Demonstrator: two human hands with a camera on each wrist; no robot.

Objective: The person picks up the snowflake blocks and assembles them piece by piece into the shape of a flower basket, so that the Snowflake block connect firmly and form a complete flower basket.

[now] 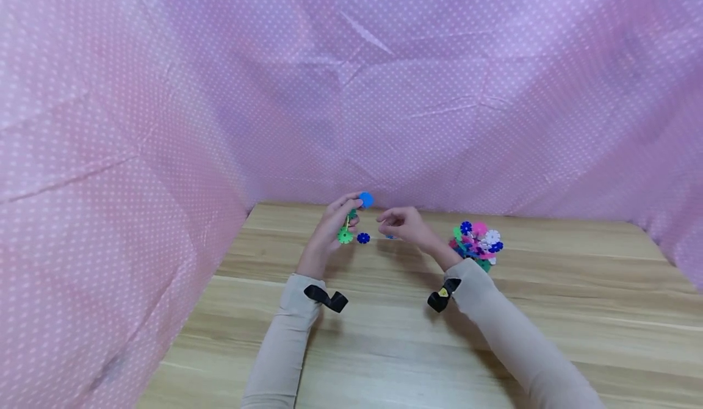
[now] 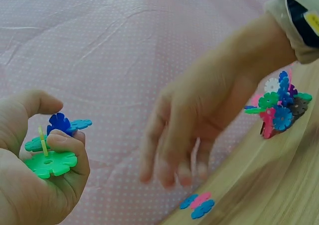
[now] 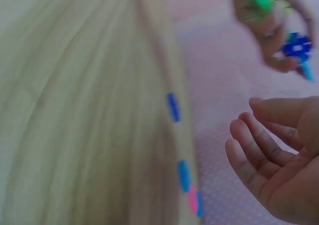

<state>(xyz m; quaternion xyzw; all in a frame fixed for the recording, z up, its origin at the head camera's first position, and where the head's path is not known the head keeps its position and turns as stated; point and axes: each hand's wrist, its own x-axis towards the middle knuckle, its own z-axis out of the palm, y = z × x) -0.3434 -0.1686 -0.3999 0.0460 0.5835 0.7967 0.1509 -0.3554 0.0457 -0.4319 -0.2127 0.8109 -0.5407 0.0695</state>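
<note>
My left hand (image 1: 329, 224) grips a small joined string of plastic snowflake discs. In the left wrist view, a bright green disc (image 2: 52, 164), a yellow one (image 2: 43, 141) seen edge-on, a dark blue one (image 2: 59, 123) and a light blue one (image 2: 81, 125) show among its fingers. Part of the string is hidden by the fingers. My right hand (image 1: 409, 226) hovers over the table a little to the right, holding nothing, with its fingers loosely bent. Below the hands lie a loose dark blue disc (image 1: 364, 238) and, in the right wrist view, a pink disc (image 3: 192, 199) between blue ones.
A many-coloured cluster of joined discs (image 1: 479, 244) stands on the wooden table (image 1: 384, 348) beyond the right wrist. Pink dotted cloth (image 1: 357, 122) hangs behind the table and along its sides. A black strap (image 1: 326, 298) sits on each sleeve cuff.
</note>
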